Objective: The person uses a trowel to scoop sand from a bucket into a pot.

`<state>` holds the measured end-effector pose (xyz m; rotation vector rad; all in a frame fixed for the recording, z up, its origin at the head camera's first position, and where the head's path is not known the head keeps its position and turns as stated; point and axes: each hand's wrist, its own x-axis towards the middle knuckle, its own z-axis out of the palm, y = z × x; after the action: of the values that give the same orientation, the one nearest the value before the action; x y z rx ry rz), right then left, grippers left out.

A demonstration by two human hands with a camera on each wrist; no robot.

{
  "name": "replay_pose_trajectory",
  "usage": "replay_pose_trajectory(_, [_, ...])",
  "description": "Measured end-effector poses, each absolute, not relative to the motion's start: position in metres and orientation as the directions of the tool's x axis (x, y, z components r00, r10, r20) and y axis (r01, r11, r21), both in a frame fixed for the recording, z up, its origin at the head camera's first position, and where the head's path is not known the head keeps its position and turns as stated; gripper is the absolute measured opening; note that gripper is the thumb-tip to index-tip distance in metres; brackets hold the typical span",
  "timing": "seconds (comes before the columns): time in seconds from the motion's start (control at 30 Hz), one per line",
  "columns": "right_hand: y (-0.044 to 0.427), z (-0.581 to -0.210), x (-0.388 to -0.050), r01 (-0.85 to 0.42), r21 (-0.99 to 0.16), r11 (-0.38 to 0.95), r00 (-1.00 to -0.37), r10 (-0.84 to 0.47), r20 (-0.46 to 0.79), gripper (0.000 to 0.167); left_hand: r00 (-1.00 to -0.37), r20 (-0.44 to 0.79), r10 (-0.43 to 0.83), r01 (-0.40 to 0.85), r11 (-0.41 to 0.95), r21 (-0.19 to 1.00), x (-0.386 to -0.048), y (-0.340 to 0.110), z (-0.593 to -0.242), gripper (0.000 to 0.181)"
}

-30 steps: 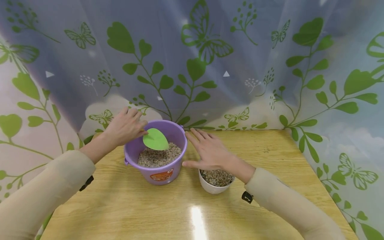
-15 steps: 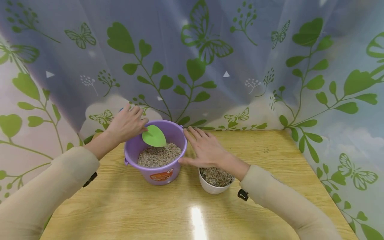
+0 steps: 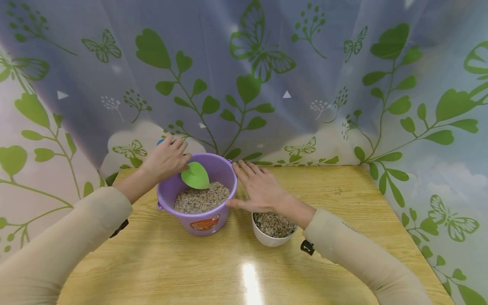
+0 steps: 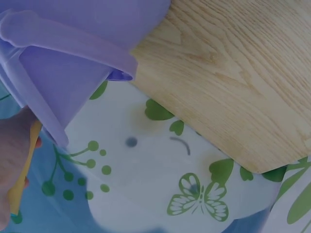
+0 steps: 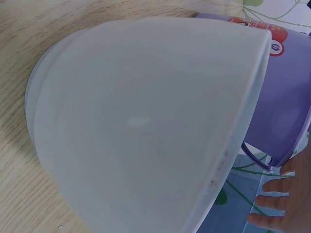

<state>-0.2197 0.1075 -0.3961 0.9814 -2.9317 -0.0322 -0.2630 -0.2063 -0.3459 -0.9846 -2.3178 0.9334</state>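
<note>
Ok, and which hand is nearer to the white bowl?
The right. In the head view, the right hand overlaps the white bowl's far rim; the left hand is farther off, beyond the purple bucket, holding the green-bladed shovel.

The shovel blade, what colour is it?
The shovel blade is bright green, clearest in the head view.

The bucket [image 3: 220,171] is purple, scoop blade [image 3: 195,176] green, backdrop [image 3: 217,55] butterfly-patterned.

Head view bright, with soft shadows and a white glare streak on the table [image 3: 213,271] near front centre. Wrist views dimmer, muted; right one shows faint highlight on white bowl [image 5: 146,87].
</note>
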Motion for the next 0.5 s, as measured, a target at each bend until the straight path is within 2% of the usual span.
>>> replay_pose_trajectory(0.5, [0.1071, -0.3969, -0.2207, -0.601, 0.042, 0.798, -0.797, -0.602, 0.042, 0.117, -0.661, 0.104, 0.743, 0.429, 0.487, -0.761, -0.2658, -0.2008, -0.3533, 0.045])
